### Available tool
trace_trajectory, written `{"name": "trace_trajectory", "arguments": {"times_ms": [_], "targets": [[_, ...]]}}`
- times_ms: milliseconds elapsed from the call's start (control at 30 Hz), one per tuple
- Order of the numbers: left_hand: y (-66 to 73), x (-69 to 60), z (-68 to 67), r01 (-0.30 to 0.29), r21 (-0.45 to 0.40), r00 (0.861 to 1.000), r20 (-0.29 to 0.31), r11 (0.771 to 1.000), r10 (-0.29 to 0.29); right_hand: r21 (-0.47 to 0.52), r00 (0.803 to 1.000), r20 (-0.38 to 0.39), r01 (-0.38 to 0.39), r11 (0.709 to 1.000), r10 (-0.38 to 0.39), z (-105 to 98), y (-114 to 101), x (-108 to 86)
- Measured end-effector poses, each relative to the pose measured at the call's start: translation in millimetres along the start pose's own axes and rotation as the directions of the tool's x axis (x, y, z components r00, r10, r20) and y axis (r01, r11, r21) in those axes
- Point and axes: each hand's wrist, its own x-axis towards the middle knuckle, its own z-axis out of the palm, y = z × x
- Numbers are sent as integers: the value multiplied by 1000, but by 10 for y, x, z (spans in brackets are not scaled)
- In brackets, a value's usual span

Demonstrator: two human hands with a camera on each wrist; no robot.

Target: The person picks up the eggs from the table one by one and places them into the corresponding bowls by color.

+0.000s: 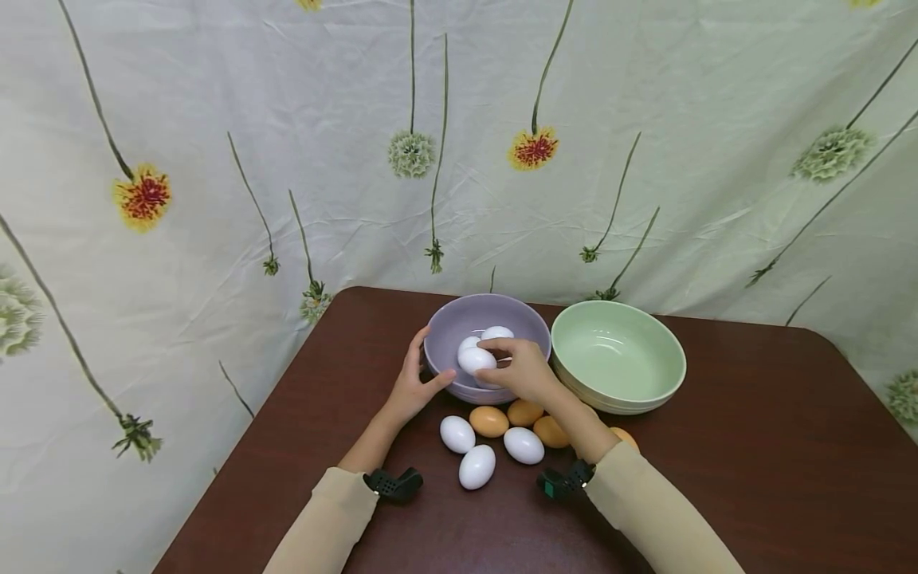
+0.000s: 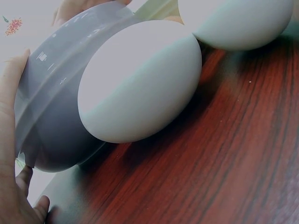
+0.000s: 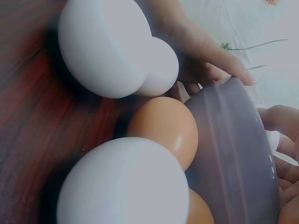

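Note:
In the head view the right hand (image 1: 522, 368) pinches a white egg (image 1: 476, 360) between thumb and fingers inside the purple bowl (image 1: 445, 327). Other white eggs (image 1: 496, 333) lie in that bowl beneath and behind it. The left hand (image 1: 413, 386) rests against the bowl's left side, thumb on the near rim and fingers spread along the outer wall. In the left wrist view, the fingers (image 2: 8, 88) touch the purple wall (image 2: 60, 107). The right wrist view shows the right hand's curled fingers (image 3: 285, 116) over the rim, the held egg mostly hidden.
Right of the purple bowl stands a green bowl (image 1: 617, 351) with nothing seen inside. On the dark table (image 1: 753, 446), in front of the bowls, lie several orange eggs (image 1: 489, 422) and three white eggs (image 1: 477, 467). A flowered cloth (image 1: 330, 119) hangs behind.

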Motion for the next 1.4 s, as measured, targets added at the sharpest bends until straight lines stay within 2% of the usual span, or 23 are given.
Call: {"name": "trace_trajectory", "arguments": {"times_ms": [500,733,1033,1400], "targets": [[12,8,-7,-4,-17,1000,5,1000,4,-109,999,17,-28,994,30,20,30,187],[0,14,-2,-12,-13,1000,0,1000,12,-153,999,51,12,988,-4,72,59,263],[16,5,-12,7,-1,1000,2,1000,-7,-193,991,131,41,980,-16,139,36,341],[17,10,-4,-4,-4,1000,3,1000,4,-291,975,216,122,949,-59,156,14,348]]}}
